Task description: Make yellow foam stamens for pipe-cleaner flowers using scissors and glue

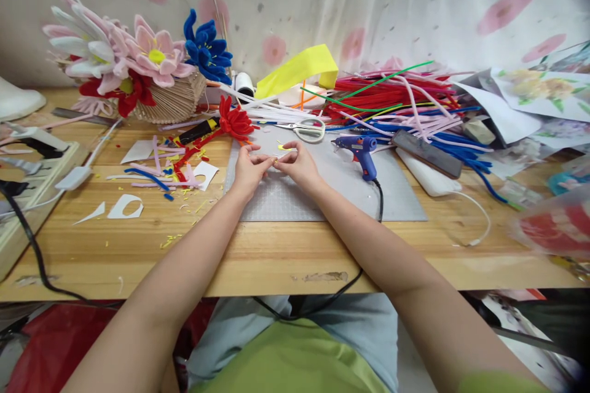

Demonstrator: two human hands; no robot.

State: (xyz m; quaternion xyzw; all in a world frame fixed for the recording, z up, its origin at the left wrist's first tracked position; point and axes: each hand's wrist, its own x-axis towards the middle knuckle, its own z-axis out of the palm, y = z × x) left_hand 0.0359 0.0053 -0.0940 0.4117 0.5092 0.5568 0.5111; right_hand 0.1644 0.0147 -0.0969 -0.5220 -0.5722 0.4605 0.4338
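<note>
My left hand [249, 171] and my right hand [299, 164] meet over the grey cutting mat [391, 199], fingertips pinched together on a tiny yellowish piece [275, 161]. What exactly it is remains too small to tell. A small yellow scrap [283, 147] shows just behind the fingers. Scissors with pale handles [310, 130] lie at the mat's back edge. To the right of my right hand, a blue glue gun [362, 152] rests on the mat. The red fuzzy flower [236, 121] is behind my left hand.
Pipe cleaners [391, 98] are heaped at the back, with yellow sheet [299, 70] beside them. Finished flowers [157, 55] stand back left. Scraps [125, 206] and a power strip [27, 190] lie left. A phone [428, 153] and black cord [381, 196] are right.
</note>
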